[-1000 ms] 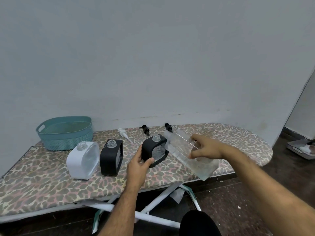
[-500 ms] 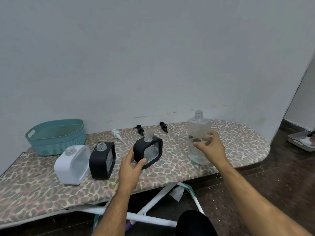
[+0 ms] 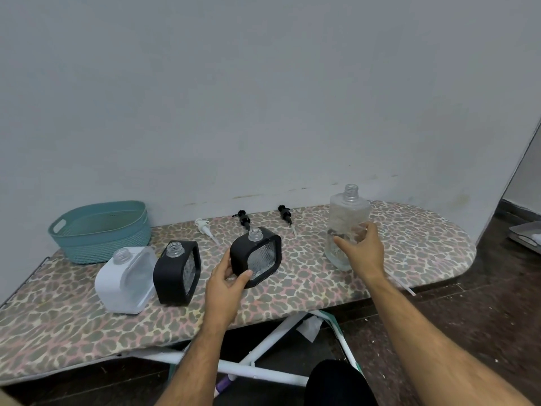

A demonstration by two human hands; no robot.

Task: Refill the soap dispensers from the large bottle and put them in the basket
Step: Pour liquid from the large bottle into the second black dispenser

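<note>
My left hand grips the lower left corner of a black soap dispenser, which is tilted on the board with its neck uncapped. To its right the large clear bottle stands upright and uncapped, and my right hand is wrapped round its lower half. A second black dispenser and a white dispenser stand to the left, both without pumps. The teal basket sits at the back left with nothing visible in it.
All of this rests on a leopard-print ironing board against a grey wall. A white pump and two black pumps lie along its back edge. The board's white legs and dark floor show below.
The large bottle went from tilted over the held dispenser's neck to upright on the board at the right. My left hand kept its hold on the black dispenser.
</note>
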